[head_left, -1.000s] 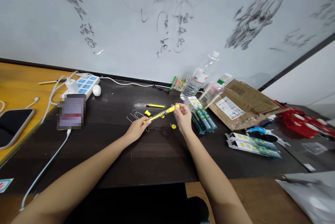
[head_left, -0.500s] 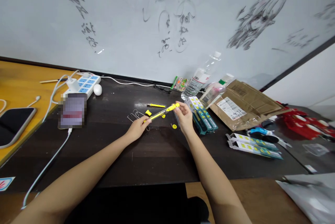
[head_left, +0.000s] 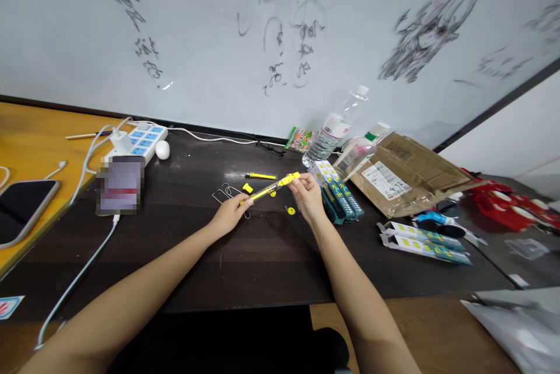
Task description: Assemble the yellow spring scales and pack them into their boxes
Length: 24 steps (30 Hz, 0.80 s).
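Note:
A slim yellow tube with a clear middle [head_left: 265, 191] slants above the dark table; its exact kind I cannot make out. My left hand [head_left: 230, 213] pinches its lower left end between thumb and fingers. At the upper right end, my right hand [head_left: 307, 194] grips the thicker yellow part. Behind the tube lies a thin yellow and black rod [head_left: 261, 175]. A small yellow piece [head_left: 247, 188] is close to the left hand, beside bent metal wires [head_left: 217, 194]. Below the right hand rests a yellow ring [head_left: 291, 210].
Right of my hands stand green and white boxes [head_left: 338, 193], a water bottle [head_left: 329, 132] and a cardboard parcel [head_left: 406, 175]. Two opened boxes [head_left: 426, 243] and blue-handled pliers [head_left: 441, 221] lie farther right. At left are a charging phone [head_left: 121, 184] and a power strip [head_left: 151, 136].
Almost nothing differs. Both hands keep their hold on the yellow tube, and the right hand's fingers have shifted very slightly.

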Motion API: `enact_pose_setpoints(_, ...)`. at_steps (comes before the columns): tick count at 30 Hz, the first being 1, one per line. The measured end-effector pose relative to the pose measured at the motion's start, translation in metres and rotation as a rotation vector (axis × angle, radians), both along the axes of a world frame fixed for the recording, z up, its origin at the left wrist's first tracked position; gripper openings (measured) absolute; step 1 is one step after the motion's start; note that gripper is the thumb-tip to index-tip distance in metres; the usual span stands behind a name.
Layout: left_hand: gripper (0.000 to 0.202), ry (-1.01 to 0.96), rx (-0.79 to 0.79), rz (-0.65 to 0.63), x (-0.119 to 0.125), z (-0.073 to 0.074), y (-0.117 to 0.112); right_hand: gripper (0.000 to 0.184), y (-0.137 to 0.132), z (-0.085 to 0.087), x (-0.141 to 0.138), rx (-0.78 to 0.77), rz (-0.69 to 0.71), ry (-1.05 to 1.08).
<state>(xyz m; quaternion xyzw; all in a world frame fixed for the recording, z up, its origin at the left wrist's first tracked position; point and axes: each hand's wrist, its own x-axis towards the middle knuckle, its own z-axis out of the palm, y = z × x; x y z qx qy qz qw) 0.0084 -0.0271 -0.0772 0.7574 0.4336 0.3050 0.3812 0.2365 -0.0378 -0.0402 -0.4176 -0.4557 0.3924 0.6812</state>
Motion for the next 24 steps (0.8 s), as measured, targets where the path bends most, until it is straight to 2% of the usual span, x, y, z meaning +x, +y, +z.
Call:
enact_pose_setpoints(8,0.034,0.003,0.009,0.006,0.0003,0.0013,-0.0006,0.035,-0.0018,0.0022,-0.0007,-0.004,0.029,0.020)
enact_pose_setpoints(12,0.034,0.005,-0.002,0.006,0.0003,0.0022,-0.0011,0.030,0.0001,0.0005,-0.0011,0.002,-0.009,0.029)
enact_pose_setpoints(16,0.035,0.007,-0.013,0.001,0.0006,0.0023,-0.0013,0.032,0.0008,-0.0003,-0.0019,0.031,-0.028,0.029)
enact_pose_setpoints(21,0.036,0.003,-0.012,0.002,0.0006,0.0013,-0.0011,0.040,-0.0016,0.0025,-0.0019,-0.006,0.004,0.010)
enact_pose_setpoints(24,0.035,0.007,-0.009,0.004,0.0003,0.0001,-0.0003,0.037,-0.0017,0.0027,-0.0010,-0.015,0.010,0.007)
